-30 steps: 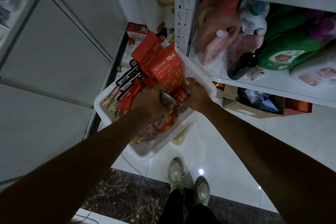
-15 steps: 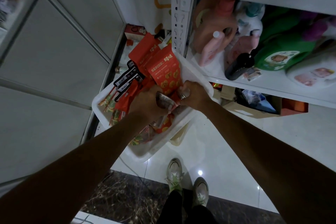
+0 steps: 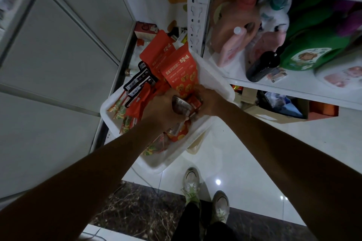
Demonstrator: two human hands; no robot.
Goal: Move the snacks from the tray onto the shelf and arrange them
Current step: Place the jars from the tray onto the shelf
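Snack in hand: a red foil snack pouch (image 3: 181, 73) with white lettering and orange prints stands upright above the two grips, its lower end caught between them
Left grip (image 3: 162, 108): curled tight on the lower end of the red foil snack pouch, back of the hand towards the camera; a shiny silver foil base (image 3: 180, 106) shows just right of it, in the gap to the other grip
Right grip (image 3: 208, 101): clamped on the same lower end from the opposite side, fingertips hidden
Second pouch: a plain red flat pouch (image 3: 156, 51) leans just behind the held one, further from both grips
Other snacks: red packets with black printed tops (image 3: 137, 89) lie left of the left grip; slim green-and-orange packets (image 3: 119, 108) lie beyond them at the rim; more orange-printed packets sit below the grips
Tray: a white plastic tray (image 3: 215, 84) lies under both grips and holds all the snacks
Shelf: a white metal shelf (image 3: 197, 6) rises right of the grips, its corner post touching the tray's far edge
On the shelf: pink plastic bottles (image 3: 231, 47), a black bottle (image 3: 260, 66) and a green jug (image 3: 309, 51), well right of the right grip
Floor: glossy white floor tiles (image 3: 244, 162) below, with pale sneakers (image 3: 191, 184) near the bottom edge
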